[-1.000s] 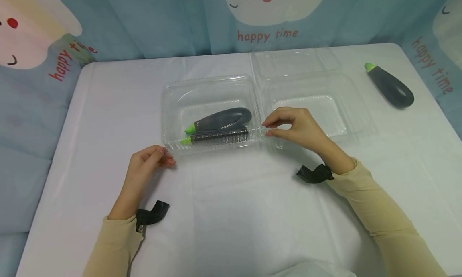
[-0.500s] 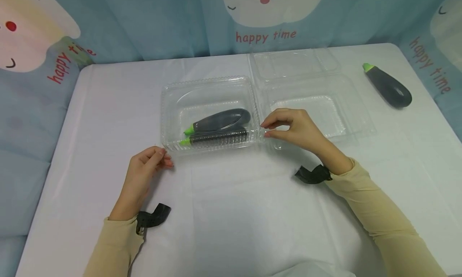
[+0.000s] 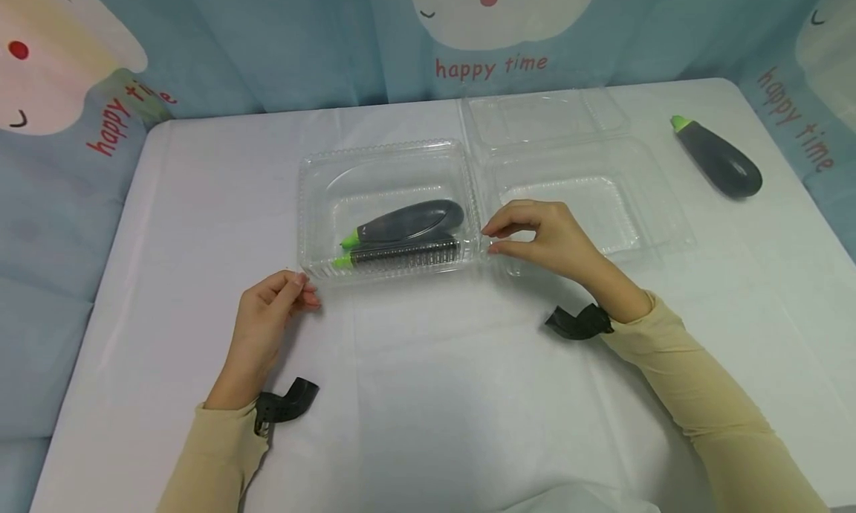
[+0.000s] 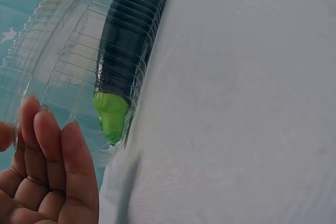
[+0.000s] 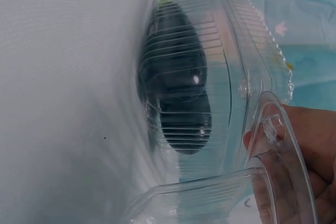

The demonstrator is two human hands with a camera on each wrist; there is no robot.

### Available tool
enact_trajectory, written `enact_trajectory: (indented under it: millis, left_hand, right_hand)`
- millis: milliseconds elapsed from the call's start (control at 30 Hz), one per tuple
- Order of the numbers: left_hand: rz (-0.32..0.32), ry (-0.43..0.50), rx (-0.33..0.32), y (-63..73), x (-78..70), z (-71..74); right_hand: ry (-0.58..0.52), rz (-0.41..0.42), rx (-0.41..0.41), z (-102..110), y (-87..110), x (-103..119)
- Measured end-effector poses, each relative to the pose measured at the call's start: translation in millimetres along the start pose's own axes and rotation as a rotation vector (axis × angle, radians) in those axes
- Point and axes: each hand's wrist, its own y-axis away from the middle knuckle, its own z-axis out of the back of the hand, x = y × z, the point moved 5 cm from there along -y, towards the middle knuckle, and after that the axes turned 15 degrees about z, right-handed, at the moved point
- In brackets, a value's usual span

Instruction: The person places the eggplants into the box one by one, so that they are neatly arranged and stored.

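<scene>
Currently, head view: two eggplants [image 3: 411,221], long axes left-right in clear box [image 3: 361,178], green ends left; left hand [image 3: 269,305] pinches near-left corner; right hand [image 3: 553,236] at right rim, fingers narrow, grip unclear. Left wrist: green end downward. Right wrist: rounded ends downward.

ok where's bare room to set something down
The white tablecloth is bare between the beige sleeves and left of the clear plastic box holding two dark eggplants. Crowded: the box's right side, with the right hand and more clear packaging.
</scene>
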Motion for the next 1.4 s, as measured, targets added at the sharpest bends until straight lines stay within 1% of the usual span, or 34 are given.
enact_trajectory:
  millis: [167,267,367,467,533,600,700,767,867,967,1033,1100,1200,1400]
  left_hand:
    - [-0.037,-0.024,-0.021,0.1,-1.0,0.2]
    - [-0.039,-0.014,-0.024,0.6,-0.8,-0.9]
    - [-0.022,0.011,-0.016,1.4,0.4,-2.1]
    - [0.013,0.032,0.005,3.2,2.7,-4.2]
    - [0.032,0.037,0.032,5.0,4.4,-6.0]
    - [0.032,0.040,0.061,7.1,5.7,-8.1]
    - [0.007,0.033,0.105,10.4,7.6,-11.2]
    - [-0.008,0.009,0.131,12.9,9.2,-14.0]
    - [-0.002,-0.070,0.152,17.4,11.3,-20.5]
    - [0.005,-0.182,0.172,22.2,12.5,-33.5]
    - [-0.010,-0.245,0.197,25.0,12.7,-46.3]
    - [-0.038,-0.290,0.239,27.4,12.5,-61.9]
    - [-0.085,-0.324,0.305,30.3,10.6,-87.3]
    - [-0.124,-0.320,0.431,30.4,11.8,-143.5]
  right_hand:
    - [-0.003,0.016,-0.004,1,-0.8,2]
    - [0.005,0.025,-0.001,3,-1.3,4]
    - [0.016,0.033,-0.007,7,-1.4,6]
    - [0.020,0.037,-0.023,14,-0.6,7]
    - [0.020,0.033,-0.038,20,1.0,6]
    - [0.019,0.024,-0.058,27,4.0,5]
    - [0.021,0.020,-0.095,39,9.9,3]
    - [0.029,0.024,-0.120,48,14.6,2]
    - [0.058,0.022,-0.149,62,21.9,1]
    - [0.101,0.002,-0.176,75,29.2,-1]
    - [0.137,-0.011,-0.190,84,34.5,-2]
    - [0.169,-0.030,-0.204,92,40.1,-5]
    - [0.196,-0.058,-0.228,105,47.7,-7]
    - [0.237,-0.117,-0.295,128,59.9,-9]
